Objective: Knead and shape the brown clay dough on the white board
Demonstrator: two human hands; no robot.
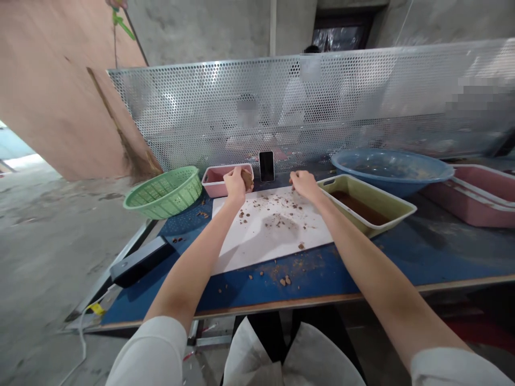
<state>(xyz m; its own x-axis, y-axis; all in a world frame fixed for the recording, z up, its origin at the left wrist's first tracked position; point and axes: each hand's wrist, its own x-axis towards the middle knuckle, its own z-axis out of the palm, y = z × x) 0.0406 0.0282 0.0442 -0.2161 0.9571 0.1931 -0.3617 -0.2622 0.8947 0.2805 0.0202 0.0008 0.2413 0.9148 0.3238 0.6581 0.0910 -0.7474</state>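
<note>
My left hand (235,183) is closed around a brown, rough-looking lump (248,180), held just in front of a pink basket (216,187) that it partly hides. What kind of thing the lump is, I cannot make out. At the far right corner of a white board (241,246), my right hand (304,183) has its fingers curled together; anything in them is too small or hidden to name. Small brown bits (281,221) are scattered over the board between my hands. Beside my right wrist stands an olive-green tub (386,224) of brown liquid.
A green basket (161,194) stands at the table's left, with a dark oblong box (140,261) nearer me. A phone (266,166) leans upright before the perforated metal screen (193,107). Rightward are a blue basin (402,182) and pink tubs (462,201). Crumbs lie along the blue tabletop (241,300).
</note>
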